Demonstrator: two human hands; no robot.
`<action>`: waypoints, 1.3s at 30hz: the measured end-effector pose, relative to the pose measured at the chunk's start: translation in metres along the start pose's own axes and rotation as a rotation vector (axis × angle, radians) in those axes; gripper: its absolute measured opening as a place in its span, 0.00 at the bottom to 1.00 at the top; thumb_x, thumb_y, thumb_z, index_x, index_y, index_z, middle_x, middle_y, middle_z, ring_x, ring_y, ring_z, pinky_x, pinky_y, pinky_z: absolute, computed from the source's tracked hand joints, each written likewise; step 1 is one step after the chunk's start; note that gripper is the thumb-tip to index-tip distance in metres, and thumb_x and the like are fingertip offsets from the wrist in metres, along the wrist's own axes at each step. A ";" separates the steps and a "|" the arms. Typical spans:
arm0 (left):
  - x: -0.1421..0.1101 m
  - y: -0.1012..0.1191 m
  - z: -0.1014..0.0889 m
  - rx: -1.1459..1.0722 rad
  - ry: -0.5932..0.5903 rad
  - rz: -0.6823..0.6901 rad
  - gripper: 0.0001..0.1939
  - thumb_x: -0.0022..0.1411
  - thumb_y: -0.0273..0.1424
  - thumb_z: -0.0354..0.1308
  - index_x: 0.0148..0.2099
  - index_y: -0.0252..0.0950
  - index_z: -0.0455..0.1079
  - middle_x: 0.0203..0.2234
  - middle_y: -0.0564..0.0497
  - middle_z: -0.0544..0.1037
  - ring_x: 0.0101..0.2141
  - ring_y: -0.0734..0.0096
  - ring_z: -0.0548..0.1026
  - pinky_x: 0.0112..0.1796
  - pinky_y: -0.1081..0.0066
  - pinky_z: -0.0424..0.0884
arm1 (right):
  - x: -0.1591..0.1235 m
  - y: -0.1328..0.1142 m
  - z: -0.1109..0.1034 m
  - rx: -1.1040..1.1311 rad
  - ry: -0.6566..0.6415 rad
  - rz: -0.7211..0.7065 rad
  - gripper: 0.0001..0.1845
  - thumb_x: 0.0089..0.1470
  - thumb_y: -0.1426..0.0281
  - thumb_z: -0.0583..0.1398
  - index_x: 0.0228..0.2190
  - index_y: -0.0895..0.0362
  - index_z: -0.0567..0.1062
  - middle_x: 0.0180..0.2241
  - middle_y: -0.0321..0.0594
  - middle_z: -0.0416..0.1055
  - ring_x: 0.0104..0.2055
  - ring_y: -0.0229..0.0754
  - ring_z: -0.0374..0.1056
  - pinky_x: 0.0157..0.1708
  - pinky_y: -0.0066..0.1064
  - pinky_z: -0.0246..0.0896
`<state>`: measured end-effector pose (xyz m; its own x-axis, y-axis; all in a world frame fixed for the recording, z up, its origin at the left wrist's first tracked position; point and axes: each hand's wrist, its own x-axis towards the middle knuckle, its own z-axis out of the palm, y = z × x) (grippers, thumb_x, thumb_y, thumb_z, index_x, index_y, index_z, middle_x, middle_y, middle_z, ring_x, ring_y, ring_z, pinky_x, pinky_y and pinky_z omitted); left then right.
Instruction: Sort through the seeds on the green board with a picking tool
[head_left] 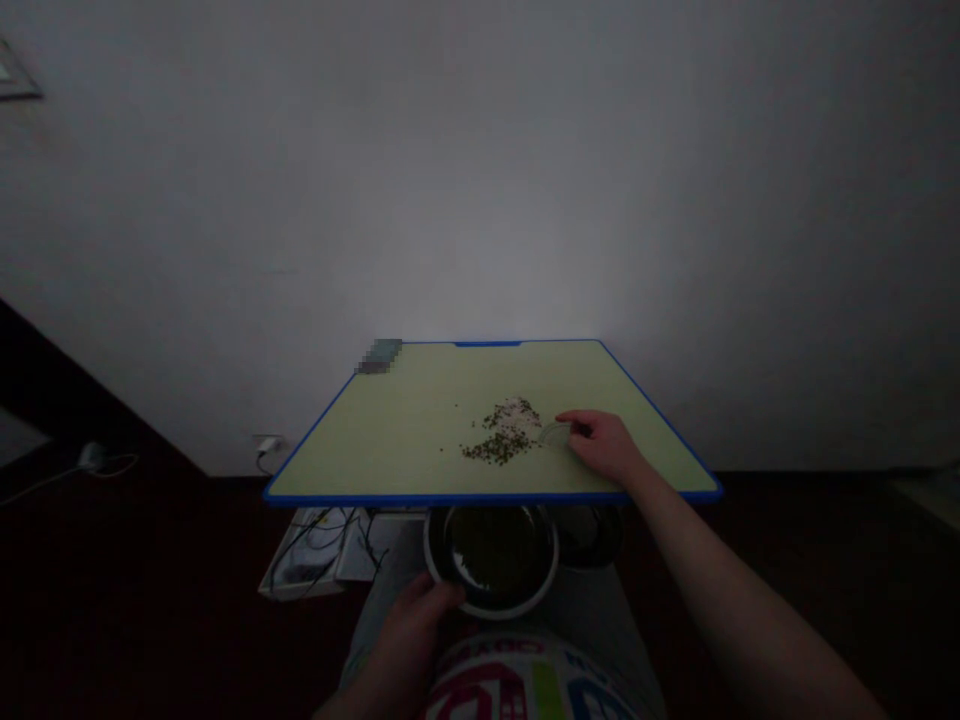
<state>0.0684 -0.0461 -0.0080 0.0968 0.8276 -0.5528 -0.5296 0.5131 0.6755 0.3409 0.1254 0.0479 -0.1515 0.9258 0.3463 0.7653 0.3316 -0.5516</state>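
Note:
On the pale yellow board lies a spread of small dark green bean-like grains [496,447], with a paler pinkish-white heap of grains [517,408] mixed in behind it. My right hand [600,440] is closed on a clear, curved, thin-edged piece [553,433], whose edge reaches the right side of the grains; its exact kind I cannot make out. Below the board's near edge, my left hand [431,605] grips the rim of a round metal bowl [551,580] on my lap. The bowl's inside looks dark, and its far rim is hidden under the board.
The board [405,430] has a blue edge and stands against a grey wall. A second dark bowl [596,540] sits right of the first. Cables lie in a white box [304,560] at lower left. A plugged-in charger [266,445] is on the wall.

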 end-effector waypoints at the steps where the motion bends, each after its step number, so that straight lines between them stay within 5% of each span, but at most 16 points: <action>1: 0.001 -0.001 -0.001 -0.008 -0.010 -0.002 0.10 0.44 0.24 0.61 0.33 0.36 0.73 0.24 0.50 0.83 0.36 0.54 0.81 0.41 0.59 0.74 | 0.000 0.001 0.000 0.005 -0.002 0.001 0.24 0.41 0.75 0.54 0.40 0.59 0.80 0.23 0.37 0.73 0.24 0.38 0.65 0.29 0.28 0.59; 11: -0.002 0.003 0.003 -0.054 -0.013 -0.010 0.11 0.45 0.21 0.60 0.34 0.35 0.73 0.25 0.49 0.83 0.36 0.56 0.81 0.43 0.59 0.74 | -0.003 0.000 0.002 0.022 -0.021 -0.053 0.24 0.42 0.74 0.54 0.41 0.58 0.80 0.23 0.36 0.73 0.23 0.37 0.64 0.28 0.28 0.58; 27: 0.001 0.008 0.002 -0.011 -0.042 -0.005 0.09 0.44 0.22 0.59 0.31 0.37 0.75 0.25 0.50 0.83 0.39 0.54 0.80 0.42 0.60 0.72 | 0.002 -0.002 -0.001 -0.056 0.066 0.117 0.22 0.41 0.74 0.56 0.39 0.58 0.81 0.23 0.37 0.74 0.25 0.39 0.66 0.30 0.29 0.59; 39: -0.002 0.013 0.008 0.033 -0.003 0.007 0.08 0.44 0.22 0.59 0.30 0.35 0.73 0.24 0.49 0.83 0.33 0.58 0.81 0.38 0.62 0.74 | 0.003 -0.004 0.000 -0.054 0.038 0.080 0.23 0.42 0.74 0.55 0.41 0.58 0.80 0.25 0.38 0.75 0.27 0.39 0.67 0.34 0.29 0.60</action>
<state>0.0682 -0.0393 0.0054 0.0960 0.8319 -0.5465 -0.5024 0.5145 0.6949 0.3377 0.1273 0.0510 -0.0658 0.9409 0.3321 0.8065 0.2461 -0.5375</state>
